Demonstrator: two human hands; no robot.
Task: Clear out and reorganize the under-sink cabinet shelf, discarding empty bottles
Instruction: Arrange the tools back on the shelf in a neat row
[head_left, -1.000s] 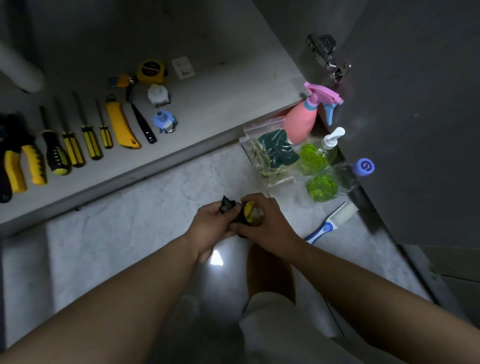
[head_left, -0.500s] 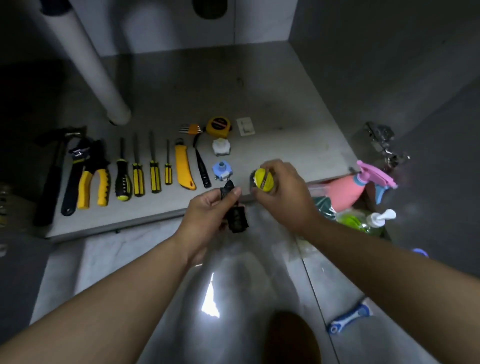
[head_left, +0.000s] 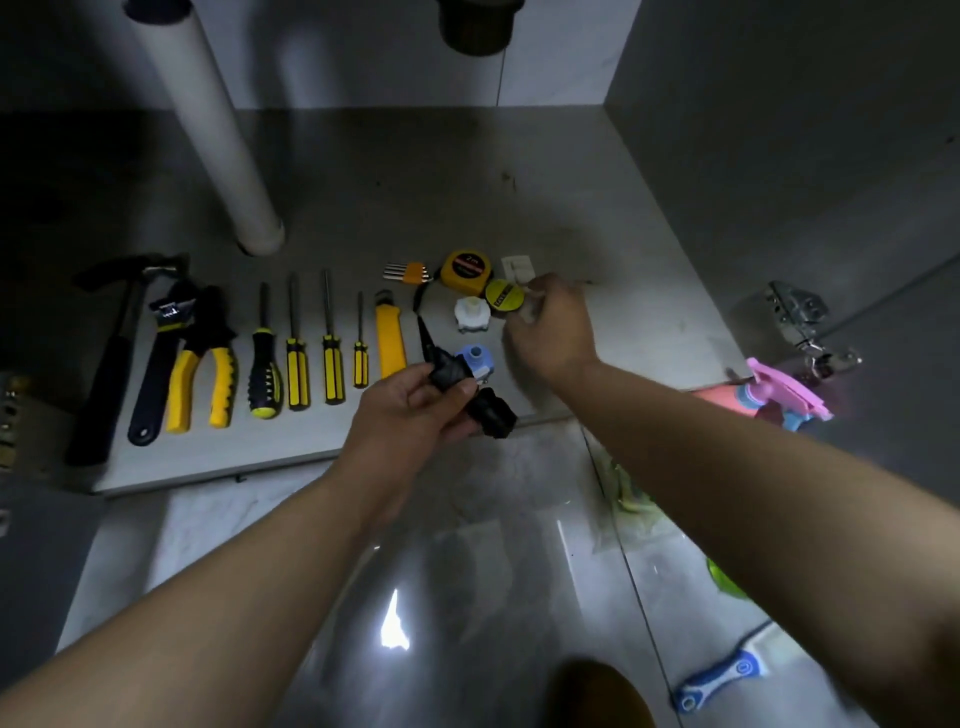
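My right hand (head_left: 551, 328) reaches over the grey cabinet shelf (head_left: 597, 218) and holds a small round yellow-faced disc (head_left: 505, 295) just right of the white knob (head_left: 471, 314), below the yellow tape measure (head_left: 466, 268). My left hand (head_left: 410, 410) hovers at the shelf's front edge, fingers closed on a black bundled object (head_left: 467, 397). A blue fitting (head_left: 477, 359) lies on the shelf just behind the bundle. A pink spray bottle (head_left: 769, 400) stands on the floor at the right, partly hidden by my right forearm.
Tools lie in a row on the shelf: hammer (head_left: 111, 358), wrench (head_left: 158, 353), yellow pliers (head_left: 205, 358), several screwdrivers (head_left: 296, 358), yellow knife (head_left: 389, 338). A white drain pipe (head_left: 218, 135) rises at back left. A blue brush (head_left: 719, 680) lies on the glossy floor.
The view tilted up from the floor into the cabinet. My right hand carried the yellow disc from near my left hand deeper over the shelf, beside the white knob. My left hand kept the black bundle.
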